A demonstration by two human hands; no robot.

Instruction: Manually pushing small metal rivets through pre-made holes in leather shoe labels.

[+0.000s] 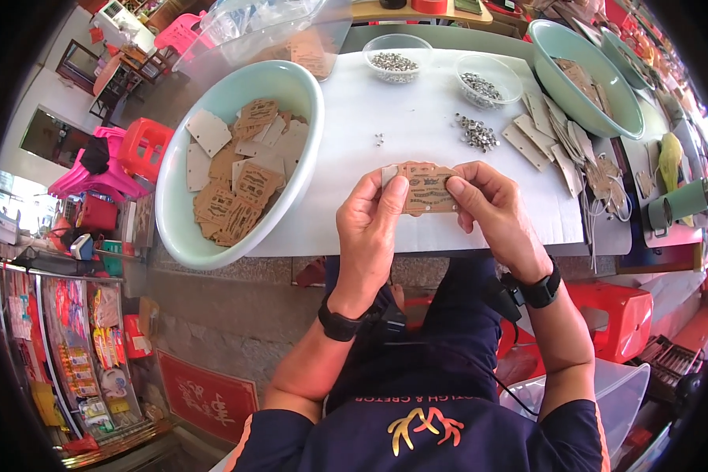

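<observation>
Between my two hands, over the near edge of the white table, is a brown printed cardboard tag [431,200] with small holes along its edges. My left hand [374,216] pinches its left end, thumb on top, where a greyish piece of card also shows. My right hand [492,206] grips the right end with thumb and fingers. Beyond the hands lies a small heap of metal rivets [477,134], with a few loose rivets [380,140] to its left. Whether the tag is one layer or several I cannot tell.
A pale green basin [311,149] of cardboard tags stands at the left. Two clear bowls [366,49] [519,90] hold metal rivets at the back. Grey card pieces [533,141] lie at the right, near corded tags [603,177] and another green basin [637,118].
</observation>
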